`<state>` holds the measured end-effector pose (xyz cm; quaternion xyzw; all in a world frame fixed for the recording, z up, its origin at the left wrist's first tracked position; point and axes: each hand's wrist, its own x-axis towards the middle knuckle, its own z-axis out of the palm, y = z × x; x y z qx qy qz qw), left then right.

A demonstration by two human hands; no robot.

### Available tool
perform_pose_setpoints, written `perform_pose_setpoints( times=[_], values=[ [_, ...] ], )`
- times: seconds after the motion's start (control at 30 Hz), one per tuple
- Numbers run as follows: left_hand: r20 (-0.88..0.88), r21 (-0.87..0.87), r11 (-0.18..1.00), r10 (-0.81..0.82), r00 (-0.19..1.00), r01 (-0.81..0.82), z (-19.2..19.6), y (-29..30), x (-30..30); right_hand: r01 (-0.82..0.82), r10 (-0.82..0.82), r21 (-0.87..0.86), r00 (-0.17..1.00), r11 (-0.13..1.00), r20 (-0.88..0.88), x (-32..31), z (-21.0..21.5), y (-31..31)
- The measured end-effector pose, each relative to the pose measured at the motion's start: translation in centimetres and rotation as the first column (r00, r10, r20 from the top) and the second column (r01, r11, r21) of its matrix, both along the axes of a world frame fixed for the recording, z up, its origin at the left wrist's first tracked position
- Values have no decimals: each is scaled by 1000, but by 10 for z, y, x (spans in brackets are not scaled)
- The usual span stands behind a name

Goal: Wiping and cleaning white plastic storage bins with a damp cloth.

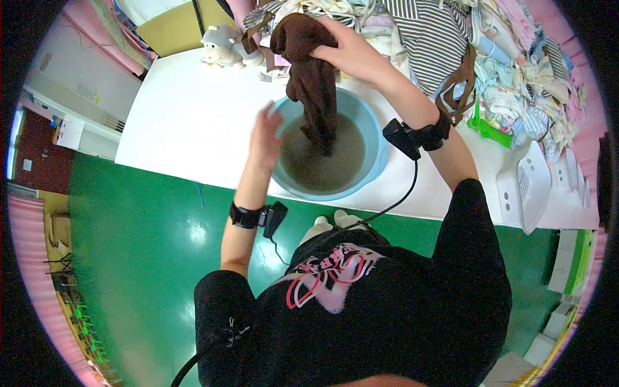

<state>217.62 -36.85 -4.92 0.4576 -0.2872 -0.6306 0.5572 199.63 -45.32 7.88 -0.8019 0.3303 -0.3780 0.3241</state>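
Observation:
A dark brown wet cloth (312, 84) hangs down over a round light-blue basin (377, 138). Murky grey-brown water (342, 168) lies in the basin, and the cloth's lower end reaches down to it. My right hand (348, 51) grips the cloth near its bunched top, at the far side of the basin. My left hand (263, 132) is at the basin's left rim, apart from the cloth; its fingers are smeared by motion.
Piled clothes and striped fabric (429, 39) cover the back right of the white table (187, 122). A plush cow toy (222, 48) sits at the back left. White plastic washboards (532, 187) and a bright green item (489, 128) lie at the right.

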Motion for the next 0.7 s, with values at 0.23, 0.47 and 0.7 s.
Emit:
perform_pose_setpoints(
  times=[0.23,0.47,0.7],
  values=[
    [-380,399,884,-83,921,244,-41,-1,-40,-42,40,6,981,999,188,2,43,8],
    [-558,260,940,-41,829,221,-30,-11,-49,-115,94,169,987,979,127,5,85,27],
    [-765,-33,978,-156,624,204,-10,-10,-42,-241,100,451,944,859,314,13,40,26]
  ],
)
